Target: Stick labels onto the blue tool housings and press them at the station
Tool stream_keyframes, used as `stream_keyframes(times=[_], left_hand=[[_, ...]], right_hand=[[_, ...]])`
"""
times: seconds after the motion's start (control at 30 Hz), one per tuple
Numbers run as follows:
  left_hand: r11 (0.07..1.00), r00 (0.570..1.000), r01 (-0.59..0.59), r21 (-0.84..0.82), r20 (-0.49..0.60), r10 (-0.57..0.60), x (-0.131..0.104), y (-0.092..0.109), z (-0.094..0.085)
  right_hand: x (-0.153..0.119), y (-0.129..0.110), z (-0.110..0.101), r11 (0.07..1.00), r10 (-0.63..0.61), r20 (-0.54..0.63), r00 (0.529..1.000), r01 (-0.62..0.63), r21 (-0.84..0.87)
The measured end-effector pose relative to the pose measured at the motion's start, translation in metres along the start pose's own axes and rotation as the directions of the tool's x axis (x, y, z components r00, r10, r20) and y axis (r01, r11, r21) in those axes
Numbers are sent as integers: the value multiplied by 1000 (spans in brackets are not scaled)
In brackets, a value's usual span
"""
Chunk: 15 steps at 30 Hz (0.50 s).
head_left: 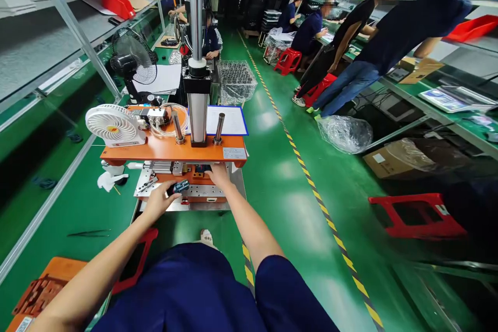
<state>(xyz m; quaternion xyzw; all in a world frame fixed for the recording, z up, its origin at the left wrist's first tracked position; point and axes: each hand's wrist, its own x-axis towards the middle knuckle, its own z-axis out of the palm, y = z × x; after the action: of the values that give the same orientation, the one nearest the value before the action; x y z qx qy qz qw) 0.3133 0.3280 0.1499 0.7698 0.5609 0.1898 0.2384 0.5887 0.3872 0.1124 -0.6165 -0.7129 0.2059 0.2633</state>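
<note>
My left hand (pixel 157 201) is closed around a small dark housing with a teal tint (pixel 181 185), held just in front of the press's lower plate. My right hand (pixel 219 174) reaches under the orange upper plate (pixel 167 151) of the press. Its fingertips are on another small dark part (pixel 201 168) at the orange fixture block (pixel 198 175); some of the fingers are hidden. Left of the block lies a horizontal air cylinder (pixel 161 166). The tall vertical cylinder (pixel 197 109) rises from the middle of the upper plate.
A small white fan (pixel 114 124) and a blue-edged sheet (pixel 229 120) are on the press top. Tweezers (pixel 89 233) and a white spray bottle (pixel 111 177) lie on the green bench at left. Red stools (pixel 416 215) and several co-workers (pixel 404 31) are at right.
</note>
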Motion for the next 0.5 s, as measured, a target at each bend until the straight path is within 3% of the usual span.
stream_keyframes(times=[0.1,0.27,0.4,0.5], left_hand=[[998,999,-35,46,38,33,46,10,11],[987,983,-86,134,175,62,111,32,49],[978,974,-70,197,225,24,125,39,71],[978,973,-88,188,229,43,117,44,69]], right_hand=[[-43,8,-2,996,17,-120,993,-6,88],[-126,27,5,960,208,-307,929,-134,246],[-161,48,6,900,361,-336,870,-231,369],[-166,61,3,840,465,-318,826,-300,452]])
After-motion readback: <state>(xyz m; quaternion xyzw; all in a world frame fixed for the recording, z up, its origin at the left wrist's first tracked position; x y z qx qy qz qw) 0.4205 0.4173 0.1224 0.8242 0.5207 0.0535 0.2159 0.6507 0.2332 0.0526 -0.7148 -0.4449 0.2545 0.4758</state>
